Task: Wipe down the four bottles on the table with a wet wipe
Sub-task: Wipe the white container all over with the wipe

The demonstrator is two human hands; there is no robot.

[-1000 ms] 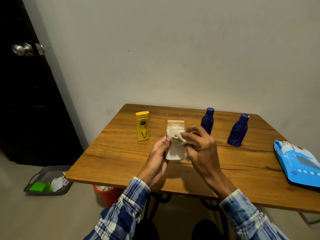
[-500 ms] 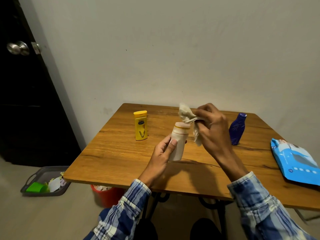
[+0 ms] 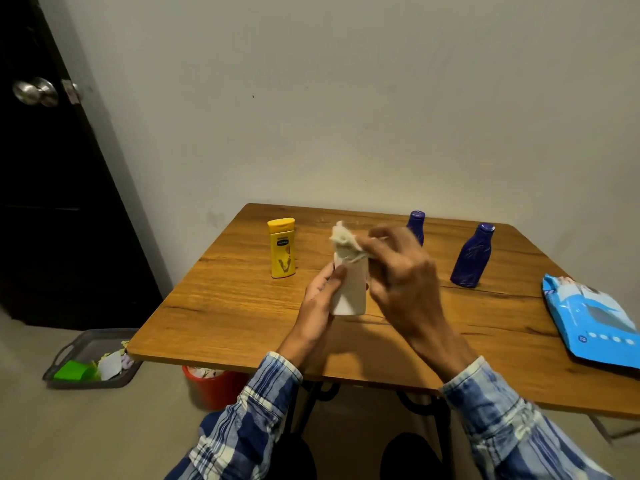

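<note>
Come down again with the crumpled off-white wet wipe (image 3: 344,242) onto the cap of the cream-white plastic bottle (image 3: 351,289), against half a second ago, when held up beside and behind that cap. Now draped over the bottle top and pinched between thumb and fingertips of the right hand (image 3: 405,275), blurred, so impossible to tell the exact finger placing. Gripped round the body from the left side by the left hand (image 3: 320,303), thumb in front, fingers curled behind; kept upright over the middle of the brown wooden table (image 3: 225,306), base close to the top, impossible to tell whether touching. Risk of levering the smooth bottle out of the left grasp by rubbing hard at the cap while gripping only the body; risk also of knocking the dark blue bottle (image 3: 415,225), seen just behind the right hand, by swinging backward. Right wrist bent down, palm toward the bottle, forearm coming in from lower right; left forearm rising from below, wrist nearly straight. Standing apart: yellow upright bottle (image 3: 282,247) to the left, second dark blue bottle (image 3: 471,258) to the right.
</note>
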